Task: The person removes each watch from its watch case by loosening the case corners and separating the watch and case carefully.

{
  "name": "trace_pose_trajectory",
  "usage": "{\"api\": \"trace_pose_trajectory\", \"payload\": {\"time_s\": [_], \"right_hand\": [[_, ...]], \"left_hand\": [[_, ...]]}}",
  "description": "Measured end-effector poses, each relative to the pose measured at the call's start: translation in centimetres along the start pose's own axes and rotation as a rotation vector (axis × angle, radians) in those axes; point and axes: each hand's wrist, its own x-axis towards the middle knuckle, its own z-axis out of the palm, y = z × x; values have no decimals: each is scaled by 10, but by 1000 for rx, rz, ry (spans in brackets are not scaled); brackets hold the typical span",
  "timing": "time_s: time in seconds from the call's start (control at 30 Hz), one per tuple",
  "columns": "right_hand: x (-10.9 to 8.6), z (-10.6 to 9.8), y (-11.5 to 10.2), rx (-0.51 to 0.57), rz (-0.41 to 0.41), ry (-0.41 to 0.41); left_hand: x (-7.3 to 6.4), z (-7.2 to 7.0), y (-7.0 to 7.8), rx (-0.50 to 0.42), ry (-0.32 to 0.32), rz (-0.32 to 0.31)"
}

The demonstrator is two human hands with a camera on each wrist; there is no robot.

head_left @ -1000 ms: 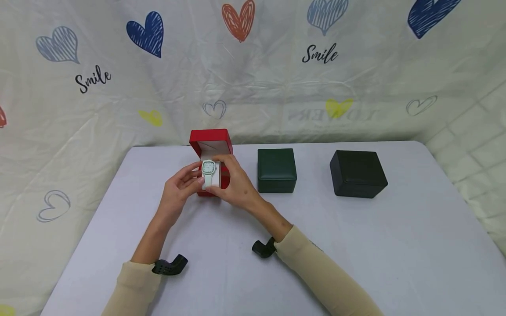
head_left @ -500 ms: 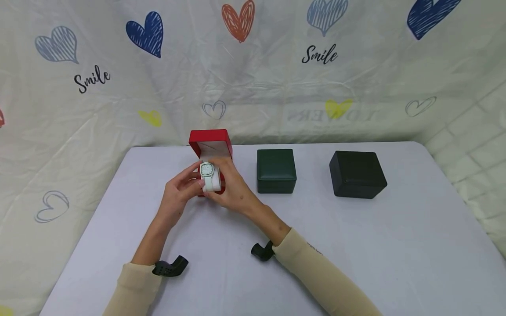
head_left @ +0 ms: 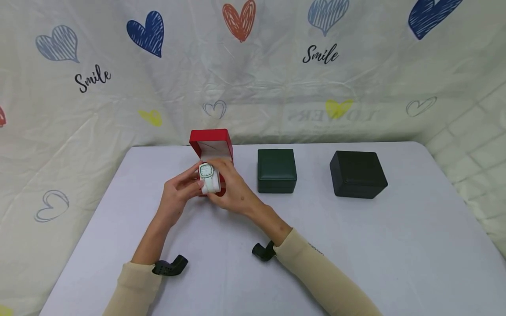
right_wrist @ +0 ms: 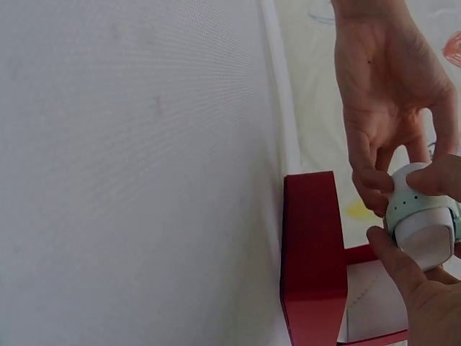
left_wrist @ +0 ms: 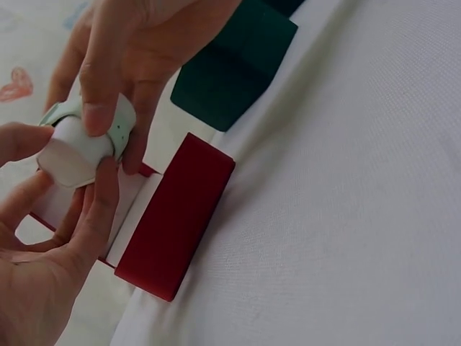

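Watch (head_left: pixel 206 170) on white cushion (head_left: pixel 215 181) just tipped; left hand (head_left: pixel 176 193) and right hand (head_left: pixel 236 188) half-closed, pinching the cushion. Strap (right_wrist: pixel 408 205) was on; I judged adjustment unfinished.

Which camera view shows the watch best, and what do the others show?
The head view, because the watch faces the camera with its dial uncovered. The left wrist view shows its strap around the white cushion, partly behind fingers; the right wrist view, likewise. Neither shows the dial.
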Motion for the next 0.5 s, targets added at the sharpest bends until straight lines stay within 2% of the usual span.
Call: {"api": "trace_pose_trajectory", "payload": {"time_s": [0.3, 0.5], "right_hand": [[2, -7, 7, 8, -86, -27], [4, -11, 9, 2, -64, -50]], "left_hand": [[-1, -2, 1, 44, -50, -10], [-2, -3, 1, 80, -68, -38]]}}
